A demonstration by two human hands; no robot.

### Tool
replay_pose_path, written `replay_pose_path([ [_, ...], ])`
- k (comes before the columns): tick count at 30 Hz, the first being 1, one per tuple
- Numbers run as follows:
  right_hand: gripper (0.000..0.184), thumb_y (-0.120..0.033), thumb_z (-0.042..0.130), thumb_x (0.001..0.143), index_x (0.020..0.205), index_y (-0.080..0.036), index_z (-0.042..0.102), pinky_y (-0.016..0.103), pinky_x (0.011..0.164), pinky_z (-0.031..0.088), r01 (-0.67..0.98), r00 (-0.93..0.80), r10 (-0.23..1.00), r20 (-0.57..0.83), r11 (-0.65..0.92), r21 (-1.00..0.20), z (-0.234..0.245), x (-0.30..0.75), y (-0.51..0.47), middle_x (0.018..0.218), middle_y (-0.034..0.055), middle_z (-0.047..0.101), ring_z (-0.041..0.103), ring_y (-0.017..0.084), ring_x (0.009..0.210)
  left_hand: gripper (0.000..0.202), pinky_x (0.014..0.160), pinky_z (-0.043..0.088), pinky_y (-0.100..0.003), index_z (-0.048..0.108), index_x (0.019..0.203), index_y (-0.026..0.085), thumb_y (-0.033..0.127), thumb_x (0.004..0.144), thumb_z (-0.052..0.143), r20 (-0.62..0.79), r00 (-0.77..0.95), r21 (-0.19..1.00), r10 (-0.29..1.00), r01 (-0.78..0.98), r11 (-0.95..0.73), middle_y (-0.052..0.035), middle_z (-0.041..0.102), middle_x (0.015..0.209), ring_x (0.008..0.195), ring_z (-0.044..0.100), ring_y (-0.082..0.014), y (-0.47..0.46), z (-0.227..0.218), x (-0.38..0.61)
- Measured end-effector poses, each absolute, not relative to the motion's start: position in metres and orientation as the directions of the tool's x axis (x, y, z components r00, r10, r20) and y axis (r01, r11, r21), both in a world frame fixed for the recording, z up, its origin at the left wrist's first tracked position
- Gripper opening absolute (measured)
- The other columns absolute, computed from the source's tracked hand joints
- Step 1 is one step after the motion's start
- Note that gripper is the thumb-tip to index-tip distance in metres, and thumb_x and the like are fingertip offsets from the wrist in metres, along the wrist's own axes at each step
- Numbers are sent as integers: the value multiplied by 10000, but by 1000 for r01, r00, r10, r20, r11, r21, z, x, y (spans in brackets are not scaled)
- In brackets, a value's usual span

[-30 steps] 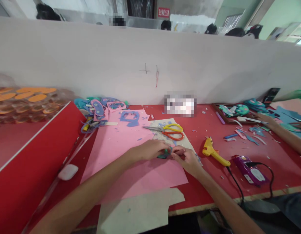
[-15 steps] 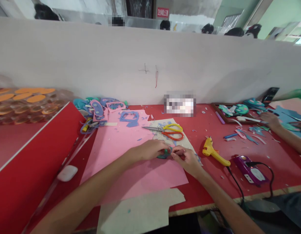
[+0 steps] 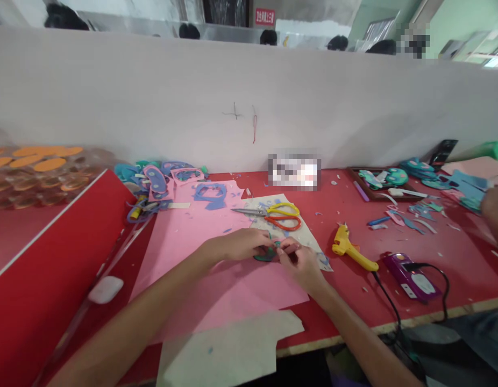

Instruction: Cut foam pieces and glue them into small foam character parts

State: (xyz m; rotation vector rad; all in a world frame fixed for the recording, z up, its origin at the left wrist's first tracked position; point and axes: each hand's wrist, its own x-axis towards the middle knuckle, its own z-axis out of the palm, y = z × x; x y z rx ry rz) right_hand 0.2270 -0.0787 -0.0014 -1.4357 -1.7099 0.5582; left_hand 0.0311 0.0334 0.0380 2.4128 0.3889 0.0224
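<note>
A small dark green cut-out piece [image 3: 265, 257], possibly felt or foam, is held low over the pink sheet [image 3: 200, 279]. My left hand [image 3: 243, 244] is closed on its left side, with the fingers curled over and hiding part of it. Fingers of my right hand [image 3: 301, 263] pinch at its right edge. Any smaller bit between those fingertips is too small to make out. Scissors with one yellow and one orange handle [image 3: 265, 213] lie just beyond both hands, on a pale sheet [image 3: 313, 244] strewn with blue scraps.
To the right lie a yellow glue gun [image 3: 351, 250] and a purple power box [image 3: 412, 277] with a black cable. A brown tray [image 3: 354, 180] holds green pieces. Cut shapes [image 3: 156, 180] are piled at back left by a red board [image 3: 67, 258]. A co-worker's arm [image 3: 495, 212] shows at far right.
The view has shifted slightly, moving the scene a little left. My hands still hold the green piece, turned a little. The co-worker's hand at right has drawn back from the tray.
</note>
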Motion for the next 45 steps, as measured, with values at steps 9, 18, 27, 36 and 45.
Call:
replay_pose_path([
  [9, 208, -338, 530, 955, 806, -215, 605, 266, 641, 479, 561, -11, 959, 283, 240, -792, 0, 227, -78, 748, 22, 690, 643, 171, 649, 270, 743, 399, -262, 680, 1082, 243, 149, 909, 495, -134, 944, 582, 303, 322, -747, -56, 590, 1165, 905, 561, -166, 35, 43, 27],
  [18, 271, -329, 526, 952, 700, -229, 526, 279, 629, 466, 559, -26, 948, 316, 276, -782, 3, 225, -79, 768, 26, 686, 578, 153, 594, 467, 779, 431, -252, 667, 1197, 288, 40, 857, 466, -185, 949, 536, 255, 315, -783, -42, 594, 1221, 941, 588, -172, 35, 56, 23],
  [27, 248, -340, 525, 956, 744, -215, 550, 259, 556, 389, 566, -41, 961, 273, 247, -786, 5, 227, -79, 691, -2, 611, 501, 129, 542, 377, 764, 413, -245, 692, 1175, 306, 134, 930, 464, -158, 951, 576, 266, 307, -758, -35, 599, 1156, 889, 569, -154, 35, 53, 24],
  [36, 214, -374, 539, 950, 817, -213, 587, 233, 505, 363, 511, -105, 963, 248, 266, -817, 12, 230, -84, 650, -18, 559, 468, 115, 519, 350, 711, 372, -255, 699, 1101, 249, 92, 864, 494, -95, 968, 536, 234, 248, -807, -42, 578, 1103, 839, 528, -147, 36, 46, 26],
  [45, 219, -397, 547, 969, 897, -213, 643, 242, 568, 398, 485, -169, 972, 166, 228, -844, 6, 231, -83, 733, -3, 615, 513, 134, 603, 301, 707, 375, -260, 670, 1025, 224, 91, 845, 468, -122, 966, 560, 226, 255, -788, -51, 574, 1165, 883, 546, -158, 39, 44, 25],
])
